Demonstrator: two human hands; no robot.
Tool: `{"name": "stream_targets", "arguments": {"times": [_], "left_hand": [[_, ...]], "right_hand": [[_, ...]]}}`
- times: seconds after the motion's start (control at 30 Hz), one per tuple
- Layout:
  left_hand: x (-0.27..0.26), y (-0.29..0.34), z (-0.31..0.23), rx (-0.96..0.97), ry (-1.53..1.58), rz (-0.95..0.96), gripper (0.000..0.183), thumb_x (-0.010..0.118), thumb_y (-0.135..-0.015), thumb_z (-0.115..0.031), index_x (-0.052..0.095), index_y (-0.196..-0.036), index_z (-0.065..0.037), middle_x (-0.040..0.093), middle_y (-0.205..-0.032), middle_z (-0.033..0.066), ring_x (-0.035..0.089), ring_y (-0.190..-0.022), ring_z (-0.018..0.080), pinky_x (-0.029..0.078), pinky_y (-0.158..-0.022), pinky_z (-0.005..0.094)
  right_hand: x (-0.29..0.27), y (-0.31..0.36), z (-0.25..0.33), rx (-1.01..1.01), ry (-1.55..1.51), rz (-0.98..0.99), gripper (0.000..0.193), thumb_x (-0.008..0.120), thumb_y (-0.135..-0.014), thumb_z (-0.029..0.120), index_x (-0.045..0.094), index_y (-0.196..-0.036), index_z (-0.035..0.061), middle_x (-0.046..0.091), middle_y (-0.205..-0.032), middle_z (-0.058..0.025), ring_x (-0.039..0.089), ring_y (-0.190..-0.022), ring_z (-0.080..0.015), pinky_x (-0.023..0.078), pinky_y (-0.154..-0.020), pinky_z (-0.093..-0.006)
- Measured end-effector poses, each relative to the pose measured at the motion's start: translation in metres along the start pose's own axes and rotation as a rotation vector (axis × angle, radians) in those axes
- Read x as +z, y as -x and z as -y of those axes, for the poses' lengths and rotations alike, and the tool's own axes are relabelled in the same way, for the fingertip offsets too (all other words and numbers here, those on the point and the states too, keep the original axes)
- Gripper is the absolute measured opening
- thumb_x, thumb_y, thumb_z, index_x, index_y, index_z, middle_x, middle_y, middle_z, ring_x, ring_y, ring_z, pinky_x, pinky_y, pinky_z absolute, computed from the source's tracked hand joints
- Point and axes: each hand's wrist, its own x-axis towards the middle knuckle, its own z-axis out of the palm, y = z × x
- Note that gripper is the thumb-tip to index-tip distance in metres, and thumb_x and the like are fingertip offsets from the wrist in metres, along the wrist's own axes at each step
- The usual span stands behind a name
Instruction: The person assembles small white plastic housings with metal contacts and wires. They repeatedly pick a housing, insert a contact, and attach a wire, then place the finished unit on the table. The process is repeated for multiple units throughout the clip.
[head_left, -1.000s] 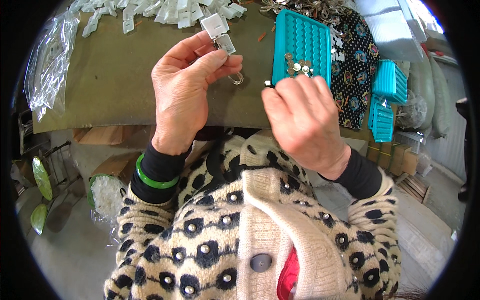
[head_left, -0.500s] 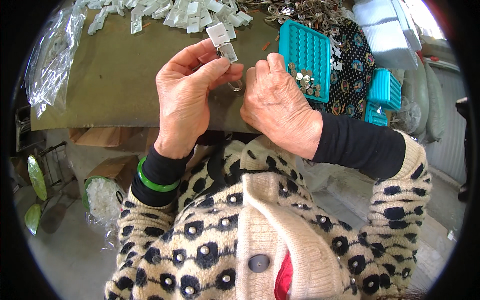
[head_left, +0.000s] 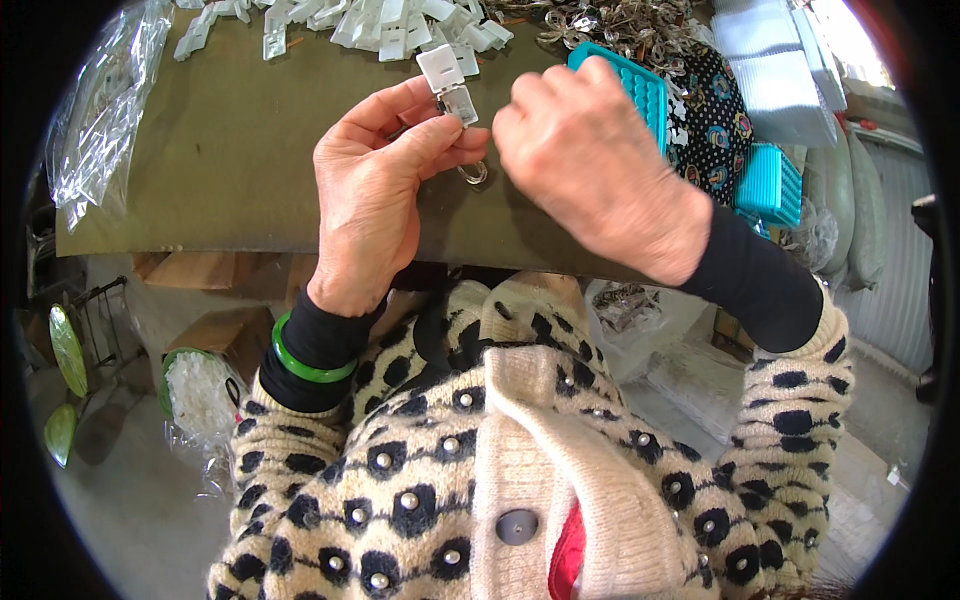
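Note:
My left hand (head_left: pixel 370 185) pinches a small white hinged plastic case (head_left: pixel 440 68) between thumb and fingers. The case stands unfolded, with its two halves one above the other. Below those fingers hangs a clear, shiny loop (head_left: pixel 474 174). My right hand (head_left: pixel 595 165) is just to the right, slightly blurred, back toward me and fingers curled. Its fingertips are hidden, so I cannot make out what they hold. It covers much of a teal tray (head_left: pixel 660 112) with rows of round pockets.
White plastic pieces (head_left: pixel 400 28) lie heaped at the table's (head_left: pixel 240 150) far edge. Metallic and clear parts (head_left: pixel 635 25) are piled at the far right beside a dark patterned cloth (head_left: pixel 725 120). Clear plastic bags (head_left: pixel 115 110) lie left; pale stacked trays (head_left: pixel 780 85) and teal containers (head_left: pixel 768 185) stand right.
My right hand has moved up and to the right, away from the left hand and over the teal tray. The left hand still holds the case in nearly the same place.

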Motion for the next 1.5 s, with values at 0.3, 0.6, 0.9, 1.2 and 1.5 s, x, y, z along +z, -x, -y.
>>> {"name": "stream_targets", "arguments": {"times": [0.3,0.6,0.9,1.2,1.5], "left_hand": [[0.009,0.012,-0.004,-0.198,0.030,0.089,0.025,0.064,-0.087,0.006,0.063,-0.112,0.007,0.069,-0.095,0.0151,0.072,-0.078,0.0251,0.063,-0.070,0.0353],[0.006,0.013,-0.002,-0.192,-0.018,0.055,0.025,0.064,-0.087,0.005,0.063,-0.111,0.006,0.070,-0.096,0.0141,0.072,-0.079,0.0248,0.062,-0.071,0.0351],[0.009,0.019,-0.002,-0.126,-0.019,0.048,0.025,0.066,-0.084,0.007,0.063,-0.109,0.007,0.069,-0.093,0.0136,0.072,-0.077,0.0237,0.062,-0.070,0.0332],[0.007,0.021,-0.003,-0.101,-0.039,0.051,0.024,0.066,-0.085,0.007,0.064,-0.109,0.007,0.069,-0.094,0.0135,0.072,-0.077,0.0229,0.062,-0.070,0.0324],[0.006,0.021,-0.004,-0.105,-0.036,0.041,0.024,0.064,-0.085,0.007,0.064,-0.110,0.007,0.069,-0.095,0.0142,0.071,-0.078,0.0222,0.061,-0.070,0.0321]], "right_hand": [[-0.009,0.019,-0.032,0.163,-0.678,-0.321,0.013,0.067,-0.083,0.000,0.064,-0.095,-0.0018,0.062,-0.086,-0.0122,0.063,-0.077,-0.0286,0.051,-0.068,-0.0331],[-0.007,0.038,0.016,-0.017,-0.109,-0.017,0.013,0.063,-0.073,0.010,0.062,-0.083,0.0007,0.050,-0.075,-0.0076,0.050,-0.071,-0.0227,0.041,-0.065,-0.0345],[0.009,0.024,0.046,-0.021,0.140,0.272,0.011,0.063,-0.072,0.017,0.068,-0.070,0.0081,0.050,-0.074,-0.0044,0.048,-0.076,-0.0214,0.036,-0.071,-0.0369],[0.003,0.015,0.052,-0.114,0.366,0.450,0.012,0.061,-0.083,0.018,0.073,-0.083,0.0147,0.053,-0.071,0.0024,0.052,-0.075,-0.0207,0.031,-0.067,-0.0424],[0.008,0.013,0.042,-0.076,0.250,0.391,0.013,0.062,-0.078,0.021,0.069,-0.068,0.0151,0.055,-0.072,-0.0020,0.052,-0.077,-0.0206,0.035,-0.072,-0.0388]]}}
